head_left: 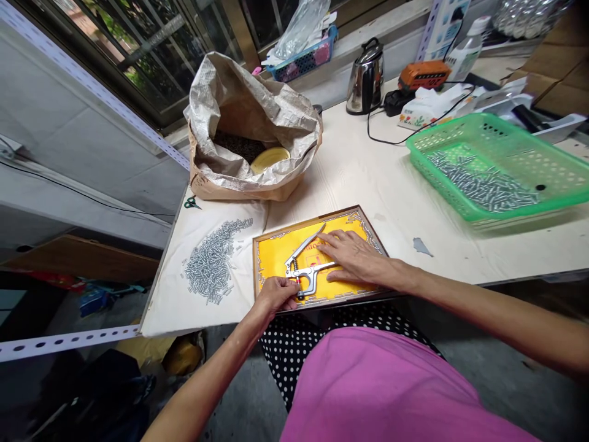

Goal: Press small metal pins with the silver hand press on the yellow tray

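A yellow tray with a brown frame (269, 261) lies at the table's near edge. A silver hand press tool (304, 264) rests on it, jaws toward me, handles spread. My left hand (276, 293) is pinched at the tool's jaw end; what its fingertips hold is too small to name. My right hand (352, 256) lies over the tool's lower handle, fingers pressed together on it. Small metal pins line the tray's rim.
A heap of small metal pins (211, 261) lies left of the tray. A brown paper sack (251, 132) with a yellow bowl stands behind. A green basket (497, 166) holds more pins at the right. Kettle (365, 77), scissors (192, 202) and boxes sit farther back.
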The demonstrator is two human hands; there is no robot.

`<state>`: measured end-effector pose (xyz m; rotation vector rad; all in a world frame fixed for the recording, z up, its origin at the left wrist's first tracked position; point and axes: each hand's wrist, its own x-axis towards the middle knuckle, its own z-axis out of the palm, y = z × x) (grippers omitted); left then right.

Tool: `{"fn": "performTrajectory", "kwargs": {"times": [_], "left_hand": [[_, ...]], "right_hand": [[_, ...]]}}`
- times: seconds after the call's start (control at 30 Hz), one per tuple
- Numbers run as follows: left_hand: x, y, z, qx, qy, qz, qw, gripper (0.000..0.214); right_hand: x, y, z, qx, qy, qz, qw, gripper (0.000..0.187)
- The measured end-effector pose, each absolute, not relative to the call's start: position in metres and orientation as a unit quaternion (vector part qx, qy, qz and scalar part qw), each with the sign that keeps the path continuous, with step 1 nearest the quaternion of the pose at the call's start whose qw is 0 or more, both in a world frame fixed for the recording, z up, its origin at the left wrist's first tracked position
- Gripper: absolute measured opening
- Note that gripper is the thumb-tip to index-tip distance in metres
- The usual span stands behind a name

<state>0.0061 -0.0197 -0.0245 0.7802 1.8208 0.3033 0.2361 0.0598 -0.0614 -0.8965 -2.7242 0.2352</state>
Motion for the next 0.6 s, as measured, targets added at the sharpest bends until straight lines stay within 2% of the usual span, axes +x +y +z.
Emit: {"fn": "performTrajectory", "kwargs": {"times": [0.07, 0.13, 0.47, 0.53, 0.6], "left_hand": [[0.007, -0.020, -0.024, 0.328, 0.767, 0.127, 0.537, 0.023], [0.008, -0.020, -0.023, 0.324, 0.769, 0.131, 0.535, 0.021], [0.003, -0.026, -0.024, 0.357, 0.766, 0.128, 0.520, 0.027], [0.003, -0.031, -0.023, 0.440, 0.770, 0.119, 0.446, 0.028], [0.007, -0.034, -0.022, 0.558, 0.759, 0.128, 0.311, 0.024]], "right_hand": [[0.236, 0.074, -0.062, -0.299, -0.944, 0.065, 0.126, 0.080], [0.233, 0.089, -0.064, -0.281, -0.952, 0.056, 0.107, 0.086], [0.217, 0.102, -0.044, -0.275, -0.960, 0.045, -0.008, 0.067], [0.219, 0.097, -0.041, -0.279, -0.958, 0.059, -0.008, 0.059], [0.221, 0.091, -0.041, -0.276, -0.959, 0.067, 0.003, 0.048]]}}
